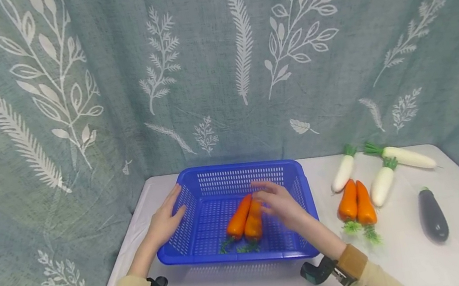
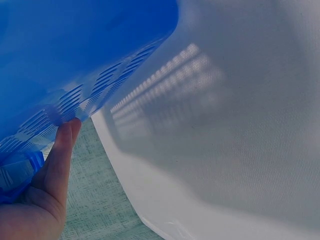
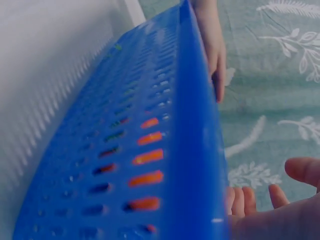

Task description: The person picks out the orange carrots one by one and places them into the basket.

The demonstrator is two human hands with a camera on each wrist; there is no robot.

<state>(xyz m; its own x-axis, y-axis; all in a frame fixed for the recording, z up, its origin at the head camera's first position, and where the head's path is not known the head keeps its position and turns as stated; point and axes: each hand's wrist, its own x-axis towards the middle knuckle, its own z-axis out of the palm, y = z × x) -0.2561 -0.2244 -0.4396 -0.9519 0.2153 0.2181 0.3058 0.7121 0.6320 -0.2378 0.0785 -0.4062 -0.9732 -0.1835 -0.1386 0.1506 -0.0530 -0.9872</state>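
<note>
A blue plastic basket (image 1: pixel 239 253) stands on the white table. Inside it lie two carrots (image 1: pixel 239 218), side by side, green tops toward the near wall. My left hand (image 1: pixel 164 224) is at the basket's left rim, fingers straight and thumb spread apart over the inside. In the left wrist view its fingertips (image 2: pixel 75 125) are right at the slotted wall. My right hand (image 1: pixel 283 205) hovers over the basket's right half, fingers loosely bent, nothing held. Its fingertips overlap the tip of the right carrot in the head view. Orange shows through the slots in the right wrist view.
Right of the basket lie two more carrots (image 1: pixel 355 204) and several white radishes (image 1: pixel 383 185) with green tops. A dark eggplant (image 1: pixel 433 217) lies farther right. A green curtain (image 1: pixel 211 90) with white leaf prints hangs behind the table (image 1: pixel 403 255).
</note>
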